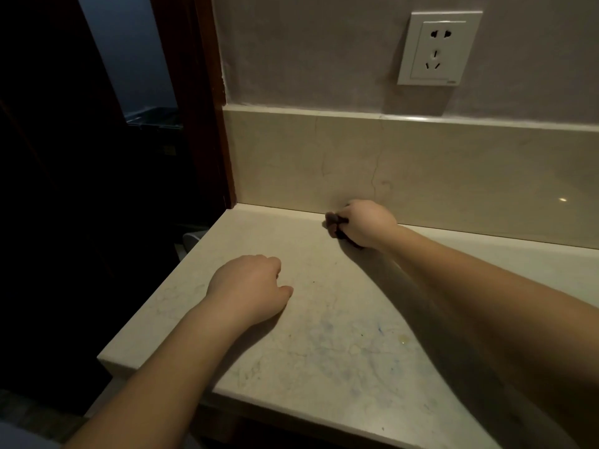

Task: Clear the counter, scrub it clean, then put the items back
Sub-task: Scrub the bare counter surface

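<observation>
The pale stone counter (324,335) carries faint blue and yellowish marks near its front. My right hand (366,223) grips a small dark scrubbing pad (337,225) and holds it down on the counter at the back, right against the backsplash. Most of the pad is hidden inside my fist. My left hand (249,288) rests on the counter near the left edge, fingers curled under, holding nothing.
A beige backsplash (421,170) runs along the back, with a white wall socket (439,48) above it. A dark wooden door frame (214,102) borders the counter's left end. Beyond the left edge lies a dark room.
</observation>
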Tool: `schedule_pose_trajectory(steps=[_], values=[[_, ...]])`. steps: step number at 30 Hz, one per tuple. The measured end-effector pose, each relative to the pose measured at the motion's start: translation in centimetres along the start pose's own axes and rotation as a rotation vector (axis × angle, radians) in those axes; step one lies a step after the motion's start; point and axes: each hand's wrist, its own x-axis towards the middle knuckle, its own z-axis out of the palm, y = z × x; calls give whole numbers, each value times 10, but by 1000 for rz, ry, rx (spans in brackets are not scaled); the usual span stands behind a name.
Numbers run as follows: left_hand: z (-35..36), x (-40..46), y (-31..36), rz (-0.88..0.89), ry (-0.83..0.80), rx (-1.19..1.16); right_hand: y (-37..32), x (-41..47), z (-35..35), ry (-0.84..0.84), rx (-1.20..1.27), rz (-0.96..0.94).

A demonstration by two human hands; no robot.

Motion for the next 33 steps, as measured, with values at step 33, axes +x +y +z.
schedule_pose_trajectory(steps=[33], values=[[-1, 13, -10, -175, -74, -218, -58, -175, -16, -262, 125, -766]])
